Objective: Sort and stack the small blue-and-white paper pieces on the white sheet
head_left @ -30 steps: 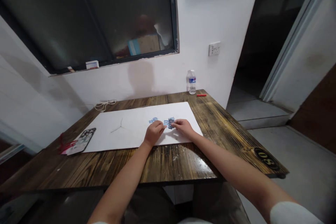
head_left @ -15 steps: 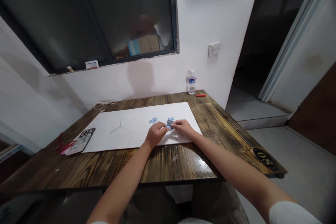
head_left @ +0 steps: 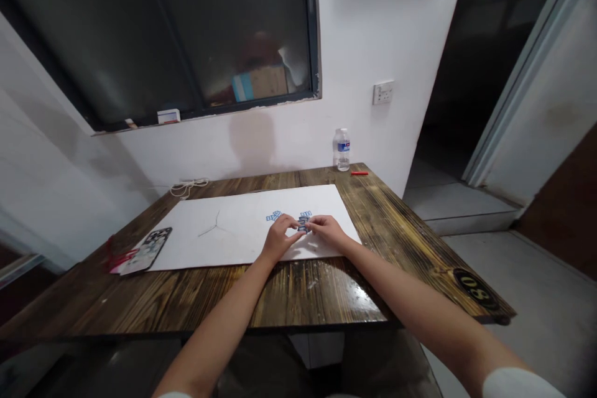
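Small dark-blue pieces (head_left: 303, 223), apparently rectangular frames joined in a stack or cluster, are between my two hands just above a white board (head_left: 247, 236). My left hand (head_left: 278, 237) has its thumb and forefinger on their left edge, the fingertips slightly apart. From the other side, my right hand (head_left: 327, 230) pinches them with thumb and fingertips. A loose pile of similar blue pieces (head_left: 273, 216) lies on the board beyond my left hand. More blue pieces (head_left: 306, 213) lie right behind the ones I hold, partly hidden.
The board rests on a dark wooden table (head_left: 186, 305). At its left lie a patterned phone-like object (head_left: 152, 249) and red scissors-like handles (head_left: 125, 259). A water bottle (head_left: 343, 150), a red pen (head_left: 359, 173) and a white cable (head_left: 189, 185) are along the back.
My left thumb and forefinger have spread apart a little, and the held pieces look turned or shifted. The whole view has shifted slightly. The right hand keeps its pinch.
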Demonstrator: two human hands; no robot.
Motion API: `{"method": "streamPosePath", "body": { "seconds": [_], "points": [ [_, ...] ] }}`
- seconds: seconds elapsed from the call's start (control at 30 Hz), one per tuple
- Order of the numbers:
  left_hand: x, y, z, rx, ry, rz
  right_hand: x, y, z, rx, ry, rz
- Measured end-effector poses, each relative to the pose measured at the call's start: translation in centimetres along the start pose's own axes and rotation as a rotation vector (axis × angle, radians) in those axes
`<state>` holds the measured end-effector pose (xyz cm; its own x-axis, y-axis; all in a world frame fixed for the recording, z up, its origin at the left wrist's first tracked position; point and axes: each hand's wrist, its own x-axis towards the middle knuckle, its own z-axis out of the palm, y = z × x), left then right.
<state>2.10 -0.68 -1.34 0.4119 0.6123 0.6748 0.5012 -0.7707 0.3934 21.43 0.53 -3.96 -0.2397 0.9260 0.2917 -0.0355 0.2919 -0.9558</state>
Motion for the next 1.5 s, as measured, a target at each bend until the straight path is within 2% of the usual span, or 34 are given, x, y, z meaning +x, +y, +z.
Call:
{"method": "streamPosePath", "body": {
  "seconds": [0.07, 0.17, 0.3, 0.53, 0.7, 0.9, 1.03, 1.1, 1.2, 1.33, 1.5],
  "points": [
    [0.0, -0.1, 0.3, -0.127, 0.043, -0.189, 0.0, -0.1, 0.0, -0.038, -0.018, -0.040],
    [0.0, -0.5, 0.6, -0.371, -0.006, -0.419, 0.1, -0.2, 0.1, -0.097, -0.034, -0.095],
    [0.1, -0.8, 0.6, -0.530, -0.058, -0.544, 0.3, -0.1, 0.3, -0.162, -0.022, -0.088],
    [0.6, -0.6, 0.0, -0.614, -0.009, -0.628, 0.7, 0.2, 1.5, -0.054, 0.131, -0.021],
    [0.6, -0.5, -0.2, -0.647, -0.002, -0.635, 0.6, 0.0, 1.9, -0.020, 0.147, -0.014],
    [0.4, -0.9, 0.0, -0.655, 0.019, -0.651, 0.0, -0.5, 2.0, -0.249, 0.163, -0.186],
    [0.4, -1.1, 0.2, -0.634, 0.049, -0.674, 0.0, -0.2, 1.9, -0.340, 0.127, -0.230],
    [0.4, -1.2, 0.3, -0.649, 0.097, -0.699, 0.1, 0.0, 2.0, -0.387, 0.109, -0.235],
    [0.6, -1.7, 0.3, -0.700, 0.246, -0.730, 0.1, 0.2, 2.2, -0.532, 0.096, -0.262],
    [0.8, -2.7, -0.2, -0.699, 0.427, -0.772, -0.4, 0.3, 2.9, -0.804, -0.013, -0.275],
    [0.7, -3.7, -0.8, -0.655, 0.494, -0.807, -1.1, -0.6, 3.4, -1.009, -0.301, -0.268]
  ]
}}
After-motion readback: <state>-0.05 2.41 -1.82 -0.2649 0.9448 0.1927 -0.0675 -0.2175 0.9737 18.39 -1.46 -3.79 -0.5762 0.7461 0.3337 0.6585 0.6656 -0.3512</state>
